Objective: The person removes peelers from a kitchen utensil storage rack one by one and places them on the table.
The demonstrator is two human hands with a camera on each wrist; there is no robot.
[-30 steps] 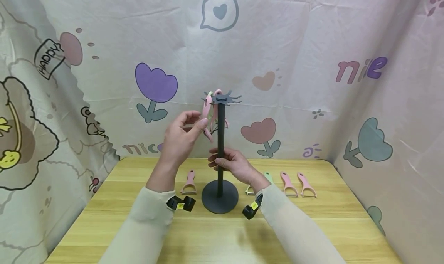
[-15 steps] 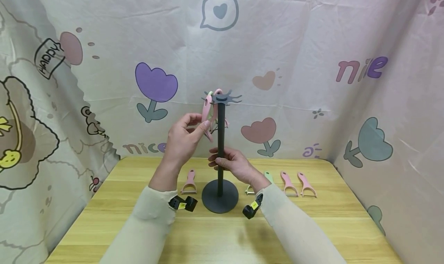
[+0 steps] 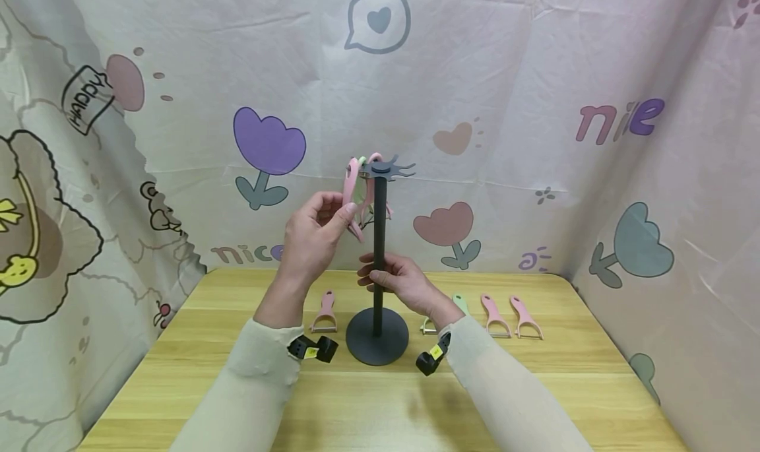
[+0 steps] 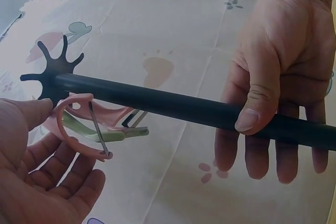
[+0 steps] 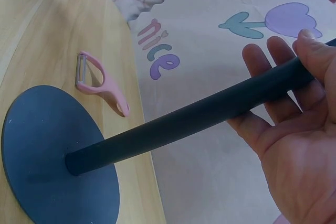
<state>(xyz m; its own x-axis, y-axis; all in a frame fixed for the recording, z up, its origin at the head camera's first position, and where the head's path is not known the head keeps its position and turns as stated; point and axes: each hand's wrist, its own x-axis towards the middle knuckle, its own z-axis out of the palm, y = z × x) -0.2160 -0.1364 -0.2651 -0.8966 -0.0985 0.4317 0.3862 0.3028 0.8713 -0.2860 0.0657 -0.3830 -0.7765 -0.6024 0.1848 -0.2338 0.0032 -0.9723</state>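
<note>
Thumb and fingers of my left hand (image 3: 311, 235) pinch a pink peeler (image 3: 350, 191) at the left side of a black hook stand (image 3: 380, 231). The peeler's top, with its hole, is at a hook tip, blade end down. In the left wrist view, a green peeler (image 4: 86, 129) and another pink peeler (image 4: 107, 115) hang behind it. My right hand (image 3: 410, 284) holds the pole about halfway up, thumb in front and fingers behind. The stand is upright on its round base (image 3: 362, 346). Hooks on the right side of its top carry nothing.
On the wooden table (image 3: 368, 406), a pink peeler (image 3: 327, 305) lies left of the base. To the right lie a green peeler (image 3: 460, 303), partly behind the right wrist, and two pink peelers (image 3: 491, 310). A patterned curtain (image 3: 505, 56) surrounds the table's back and sides.
The top of the pinched pink peeler has shifted slightly left, outward along the hook, with the left hand still on it. The right hand and the stand have stayed put.
</note>
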